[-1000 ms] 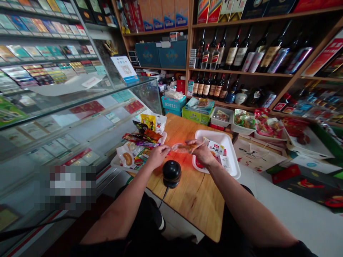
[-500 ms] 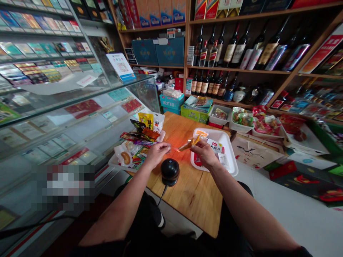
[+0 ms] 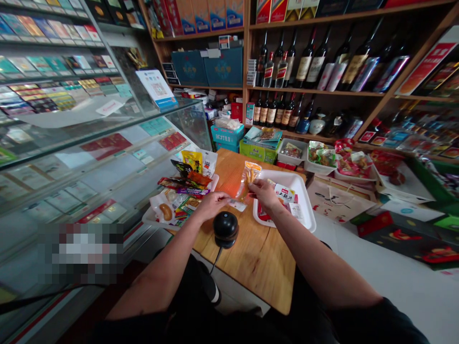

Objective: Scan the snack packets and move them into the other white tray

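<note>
A person seated at a wooden worktop (image 3: pixel 254 267) holds a clear packet (image 3: pixel 246 180) with an orange top near the centre of the frame, just above a small black domed device (image 3: pixel 225 228). The right hand (image 3: pixel 264 193) has its thumb and fingers closed on the packet's right edge, a side grip that seems chosen to leave most of its face uncovered. The left hand (image 3: pixel 212 206), fingertips drawn together, pinches a pale strip (image 3: pixel 237 205) at the packet's lower end; whether the strip belongs to the packet cannot be told. A reddish glow on the wood beyond the device suggests why the packet is spread there, in its light. Assorted snack packs (image 3: pixel 186 179) crowd a white tray (image 3: pixel 147 218) left of centre, while a second tray (image 3: pixel 307 203), right of centre, holds fewer packs (image 3: pixel 287 193); their places to either side appear meant to keep both within easy reach. Bottles (image 3: pixel 304 67) line the shelves at upper right, and a glass display case (image 3: pixel 96 165) fills the left.
</note>
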Demonstrator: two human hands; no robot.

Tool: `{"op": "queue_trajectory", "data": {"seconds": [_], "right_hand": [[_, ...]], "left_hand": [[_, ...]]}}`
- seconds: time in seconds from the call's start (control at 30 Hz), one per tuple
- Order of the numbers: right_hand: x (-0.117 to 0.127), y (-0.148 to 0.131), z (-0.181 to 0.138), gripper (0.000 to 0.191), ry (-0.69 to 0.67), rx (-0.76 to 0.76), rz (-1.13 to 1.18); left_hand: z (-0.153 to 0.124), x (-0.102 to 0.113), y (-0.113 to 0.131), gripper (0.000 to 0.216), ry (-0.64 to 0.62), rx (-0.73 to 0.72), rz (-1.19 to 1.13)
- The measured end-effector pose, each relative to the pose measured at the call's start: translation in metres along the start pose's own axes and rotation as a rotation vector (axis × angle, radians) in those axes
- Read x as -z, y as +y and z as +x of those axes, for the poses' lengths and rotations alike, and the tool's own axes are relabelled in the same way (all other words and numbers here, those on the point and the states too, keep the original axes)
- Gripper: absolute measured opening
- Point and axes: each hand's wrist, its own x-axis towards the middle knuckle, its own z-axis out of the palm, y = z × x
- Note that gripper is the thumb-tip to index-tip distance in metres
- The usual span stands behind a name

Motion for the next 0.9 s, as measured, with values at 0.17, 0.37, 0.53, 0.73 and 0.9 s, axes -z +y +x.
{"op": "queue_trajectory", "data": {"seconds": [0.17, 0.37, 0.53, 0.73, 0.9], "right_hand": [[-0.012, -0.003, 0.013, 0.026, 0.018, 0.008, -0.183], [-0.024, 0.018, 0.025, 0.017, 0.041, -0.036, -0.333], [-0.027, 0.032, 0.028, 0.021, 0.013, -0.044, -0.370], [-0.031, 0.034, 0.029, 0.022, 0.003, -0.100, -0.344], [-0.027, 0.019, 0.026, 0.020, 0.067, -0.086, -0.252]], "left_hand": [[0.004, 0.001, -0.015, 0.035, -0.023, 0.031, -0.006], [0.004, 0.000, -0.038, 0.032, -0.049, 0.049, 0.010], [0.001, 0.001, -0.049, 0.030, -0.087, 0.030, -0.002], [-0.001, 0.001, -0.053, 0.028, -0.081, 0.050, -0.032], [0.004, 0.001, -0.036, 0.028, 0.031, 0.064, 0.017]]}}
